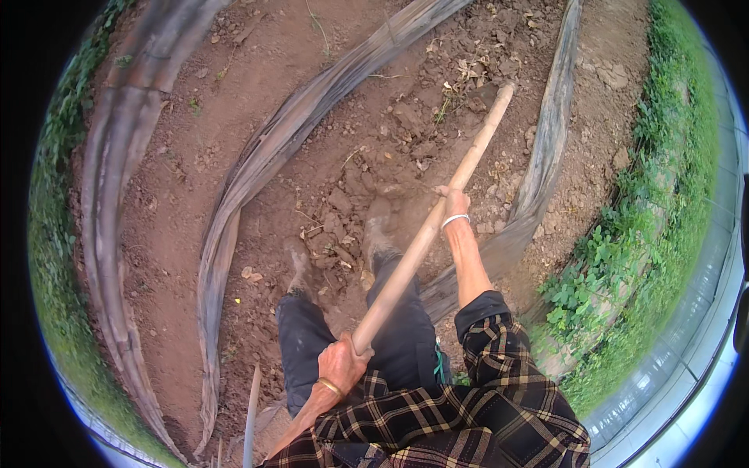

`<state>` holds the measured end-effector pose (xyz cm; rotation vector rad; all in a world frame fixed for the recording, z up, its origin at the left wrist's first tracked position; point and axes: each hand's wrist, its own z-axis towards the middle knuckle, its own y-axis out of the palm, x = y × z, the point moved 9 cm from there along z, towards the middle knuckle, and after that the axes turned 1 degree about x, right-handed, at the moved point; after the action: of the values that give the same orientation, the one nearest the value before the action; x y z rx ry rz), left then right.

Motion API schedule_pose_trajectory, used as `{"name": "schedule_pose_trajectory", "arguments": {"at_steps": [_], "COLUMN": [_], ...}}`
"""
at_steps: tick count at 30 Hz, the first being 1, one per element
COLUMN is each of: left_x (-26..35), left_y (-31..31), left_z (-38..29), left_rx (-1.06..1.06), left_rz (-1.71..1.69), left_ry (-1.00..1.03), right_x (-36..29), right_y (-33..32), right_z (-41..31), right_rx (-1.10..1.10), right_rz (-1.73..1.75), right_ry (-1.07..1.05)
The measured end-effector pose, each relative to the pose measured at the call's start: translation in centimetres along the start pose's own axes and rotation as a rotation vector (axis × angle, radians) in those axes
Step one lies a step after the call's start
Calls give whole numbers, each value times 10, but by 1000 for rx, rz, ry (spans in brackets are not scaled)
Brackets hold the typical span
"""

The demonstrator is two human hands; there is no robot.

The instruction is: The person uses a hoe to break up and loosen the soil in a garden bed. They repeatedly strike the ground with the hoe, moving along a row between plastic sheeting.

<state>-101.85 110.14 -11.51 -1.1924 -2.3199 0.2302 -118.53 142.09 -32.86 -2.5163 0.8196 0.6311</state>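
Note:
A long, pale wooden tool handle (412,254) slants from near my waist toward the upper right. My left hand (343,362), with a gold-coloured bangle at its wrist, is closed around the near end. Farther along the shaft, my right hand (456,203) grips it, a white bangle below that hand. At the far end, the handle meets loose brown soil (409,117); whatever head it carries is hidden or merges with the dirt. Clods and dry leaves (468,70) lie around that end. Both my muddy feet (377,225) stand on the broken ground.
Bunched strips of weathered plastic sheeting (281,134) run along the soil on the left, with another strip (550,128) on the right. Green plants (603,263) border the right side beside a translucent wall (690,316). A pale pole (253,415) rises near my left forearm.

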Motion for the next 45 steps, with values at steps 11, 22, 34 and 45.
{"name": "schedule_pose_trajectory", "arguments": {"at_steps": [11, 22, 34, 45], "left_x": [-231, -240, -5, -168], "left_y": [-83, -50, -14, -33], "left_z": [-225, -182, -61, -177], "left_rx": [119, 333, 210, 135], "left_rz": [327, 441, 146, 378], "left_ry": [-295, -93, 182, -157], "right_x": [214, 118, -93, 132], "right_y": [28, -13, -51, -8], "right_z": [-234, -236, -43, -141], "right_rx": [-88, -102, -135, -120], "right_rz": [210, 378, 227, 306], "right_ry": [434, 380, -74, 239]}}
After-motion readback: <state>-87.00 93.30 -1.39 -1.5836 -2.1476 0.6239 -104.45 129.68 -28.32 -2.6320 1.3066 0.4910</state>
